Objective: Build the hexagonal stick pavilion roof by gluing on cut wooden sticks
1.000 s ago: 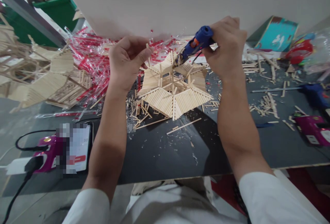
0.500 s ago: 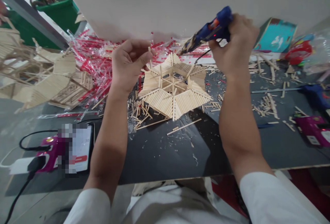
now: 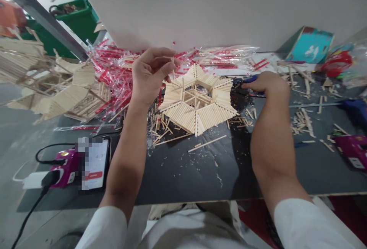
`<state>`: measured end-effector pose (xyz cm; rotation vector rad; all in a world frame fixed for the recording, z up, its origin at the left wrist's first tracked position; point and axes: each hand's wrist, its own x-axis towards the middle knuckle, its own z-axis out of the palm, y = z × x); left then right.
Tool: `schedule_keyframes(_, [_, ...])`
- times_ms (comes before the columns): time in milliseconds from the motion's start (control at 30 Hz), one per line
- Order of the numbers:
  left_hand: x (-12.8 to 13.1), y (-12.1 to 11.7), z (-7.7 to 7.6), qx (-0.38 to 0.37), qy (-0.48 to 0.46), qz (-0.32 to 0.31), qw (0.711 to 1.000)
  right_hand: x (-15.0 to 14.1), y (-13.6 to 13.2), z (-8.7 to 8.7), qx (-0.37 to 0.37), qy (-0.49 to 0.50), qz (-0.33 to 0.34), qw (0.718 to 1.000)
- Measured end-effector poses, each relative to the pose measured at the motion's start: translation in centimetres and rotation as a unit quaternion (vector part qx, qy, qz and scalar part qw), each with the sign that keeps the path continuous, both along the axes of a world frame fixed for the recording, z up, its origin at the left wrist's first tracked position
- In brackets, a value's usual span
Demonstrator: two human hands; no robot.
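Observation:
My left hand [image 3: 153, 75] pinches a short wooden stick [image 3: 172, 69] upright between thumb and fingers, at the back left of a star-shaped lattice of wooden sticks [image 3: 180, 113]. The star rests on the dark table, with an open frame of thin sticks at its middle. To its right, low at the tabletop, my right hand [image 3: 269, 82] is closed on a blue hot glue gun [image 3: 249, 80]. Most of the glue gun is hidden by the hand or lost in shadow, nozzle included.
Red-and-clear plastic wrappers [image 3: 114, 73] heap up behind and left. A larger stick model [image 3: 63, 88] stands at far left. A phone [image 3: 97, 165] lies by a purple power adapter [image 3: 64, 168]. At right are a second glue gun [image 3: 354, 109], stick scraps [image 3: 304, 122] and a turquoise box [image 3: 311, 46].
My right hand has brought the glue gun up off the star, then right and down to the tabletop. My left hand still pinches the stick. The view has tilted up slightly.

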<state>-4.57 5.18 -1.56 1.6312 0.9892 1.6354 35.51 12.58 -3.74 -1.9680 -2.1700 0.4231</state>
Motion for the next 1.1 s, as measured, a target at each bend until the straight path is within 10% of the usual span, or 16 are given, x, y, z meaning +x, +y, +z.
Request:
schedule_keyframes(133, [0.2,-1.2,1.1,-0.082,-0.052,-0.017,0.995,-2.7,-1.1,2.6,-0.023,-0.100,-0.147,0.984])
schedule_keyframes(467, [1.6,-3.1,3.2,-0.175,-0.097,-0.058,0.978,-10.3,-8.5,9.1,0.234,0.160,0.008,0.959])
schedule_keyframes(900, [2.7,-5.0,4.1,-0.056,0.033,-0.056,0.996,-15.9,-12.7,8.6,0.239,0.382,0.249,0.857])
schedule_keyframes(1100, [3.0,-5.2,4.1,-0.006,0.056,-0.051,0.997,-16.8,-13.4,8.5,0.226,0.352,0.234,0.877])
